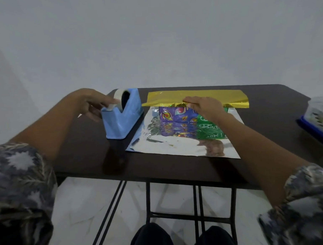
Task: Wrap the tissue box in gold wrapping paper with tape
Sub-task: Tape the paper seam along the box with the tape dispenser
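A purple and green tissue box (177, 113) lies on a sheet of wrapping paper (176, 145), silver side up, in the middle of the dark table (80, 144). The sheet's far part is folded over the box top, gold side up (196, 96). My right hand (202, 105) presses flat on that gold flap on top of the box. Left of the box stands a blue tape dispenser (123, 120) with a clear tape roll (119, 96). My left hand (93, 105) reaches to the dispenser's near end, its fingers pinching the tape end at the cutter.
A blue-edged tray or container (316, 119) with a pale lid sits at the table's right edge. The table's near edge runs just in front of the sheet. Below are the table's metal legs, a white tiled floor and my knees.
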A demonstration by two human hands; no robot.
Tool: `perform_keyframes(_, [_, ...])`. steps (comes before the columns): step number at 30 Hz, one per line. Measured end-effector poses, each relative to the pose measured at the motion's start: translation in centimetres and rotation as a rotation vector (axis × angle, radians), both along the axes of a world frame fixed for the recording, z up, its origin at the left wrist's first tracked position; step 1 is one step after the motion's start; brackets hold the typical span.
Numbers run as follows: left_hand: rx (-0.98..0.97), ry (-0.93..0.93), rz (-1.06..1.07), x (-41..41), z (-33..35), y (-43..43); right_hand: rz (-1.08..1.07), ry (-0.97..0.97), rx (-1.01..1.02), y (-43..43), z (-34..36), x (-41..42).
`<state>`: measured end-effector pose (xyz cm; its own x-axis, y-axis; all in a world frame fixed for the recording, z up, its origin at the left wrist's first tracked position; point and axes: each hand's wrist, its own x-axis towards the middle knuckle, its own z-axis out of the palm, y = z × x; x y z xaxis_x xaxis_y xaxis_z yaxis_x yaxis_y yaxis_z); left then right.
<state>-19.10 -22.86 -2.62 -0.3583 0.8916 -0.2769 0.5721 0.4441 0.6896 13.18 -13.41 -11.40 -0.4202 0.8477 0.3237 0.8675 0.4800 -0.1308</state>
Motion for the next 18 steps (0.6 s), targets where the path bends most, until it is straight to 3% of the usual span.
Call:
perform_keyframes(14, [-0.047, -0.263, 0.069, -0.4, -0.1, -0.2, 0.013, 0.001, 0.037, 0.0, -0.1, 0.0])
perform_keyframes(18, [-0.016, -0.426, 0.103, 0.1, 0.7, -0.1, 0.005, -0.008, 0.038, 0.0, 0.0, 0.0])
